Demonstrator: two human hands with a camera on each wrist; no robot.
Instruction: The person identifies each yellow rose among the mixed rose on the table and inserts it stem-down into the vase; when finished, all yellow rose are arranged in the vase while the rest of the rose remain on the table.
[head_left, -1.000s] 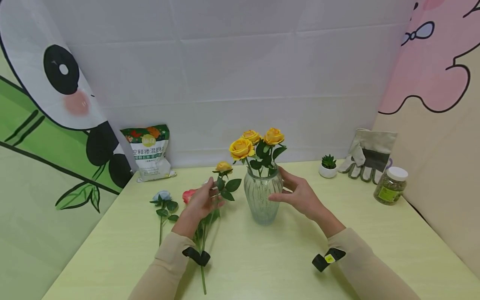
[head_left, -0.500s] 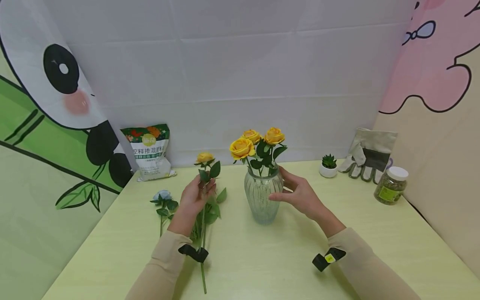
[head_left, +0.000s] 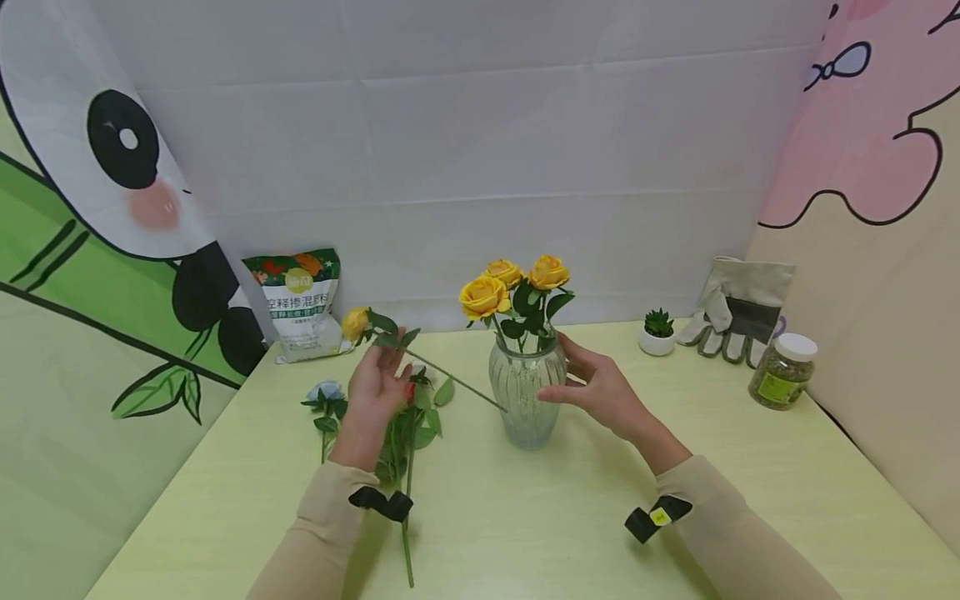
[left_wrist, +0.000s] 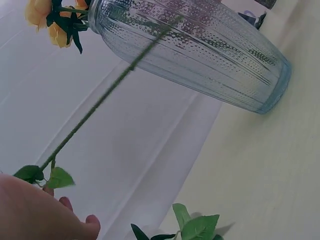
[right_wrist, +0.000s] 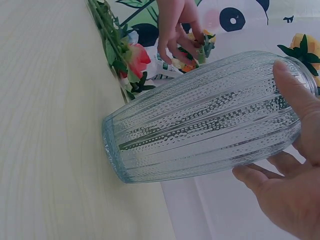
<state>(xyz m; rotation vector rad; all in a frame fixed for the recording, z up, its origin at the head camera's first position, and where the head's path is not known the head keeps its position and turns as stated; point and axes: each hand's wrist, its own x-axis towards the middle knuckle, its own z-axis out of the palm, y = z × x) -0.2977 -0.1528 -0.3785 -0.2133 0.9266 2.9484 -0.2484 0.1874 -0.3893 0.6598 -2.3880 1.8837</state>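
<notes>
My left hand (head_left: 378, 385) pinches the stem of a yellow rose (head_left: 355, 323) just below its leaves. The rose is tilted, bloom up and to the left, and its thin stem (left_wrist: 100, 102) slants down to the right across the front of the vase. The ribbed glass vase (head_left: 522, 400) stands mid-table with three yellow roses (head_left: 510, 287) in it. My right hand (head_left: 600, 387) cups the vase's right side, with the thumb (right_wrist: 295, 90) on the glass near the neck. A pink rose (right_wrist: 139, 54) and a pale blue rose (head_left: 324, 392) lie on the table under and left of my left hand.
A printed soil bag (head_left: 298, 304) leans on the back wall at the left. At the back right are a small potted succulent (head_left: 657, 332), a pair of work gloves (head_left: 738, 312) and a lidded jar (head_left: 780, 371). Printed panels close both sides.
My left hand has raised the yellow rose and tipped it over: the bloom swung left and the stem end now points at the vase. My right hand stays on the vase.
</notes>
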